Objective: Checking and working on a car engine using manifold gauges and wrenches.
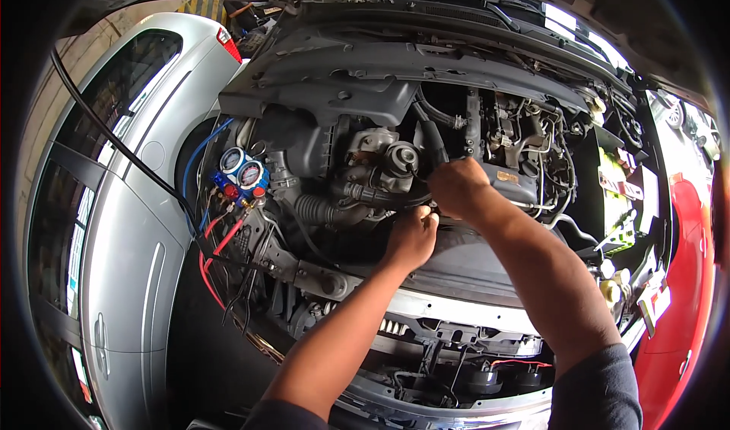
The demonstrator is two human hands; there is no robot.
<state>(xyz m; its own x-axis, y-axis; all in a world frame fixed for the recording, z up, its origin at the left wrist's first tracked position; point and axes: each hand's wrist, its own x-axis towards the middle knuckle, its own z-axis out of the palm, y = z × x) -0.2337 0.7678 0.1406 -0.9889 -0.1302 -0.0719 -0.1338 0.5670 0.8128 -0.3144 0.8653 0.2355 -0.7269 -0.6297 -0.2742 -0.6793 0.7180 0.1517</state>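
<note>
Both my hands reach into an open engine bay, close together at the front of the engine. My left hand (413,238) is closed, its thumb and fingers drawn together just below a black hose (391,199). What it pinches, if anything, is hidden. Slightly farther and to the right, my right hand (459,189) is curled into a fist, back upward. Its fingertips and anything inside them do not show. A thick black pipe (433,139) runs down to this hand from the far side. Left of it sits a round metal housing (401,157).
A blue manifold gauge set (243,175) with red and blue hoses rests at the left of the bay. A ribbed intake hose (319,210) and a black engine cover (327,95) lie nearby. A silver car (141,225) stands left, a red car (684,278) right.
</note>
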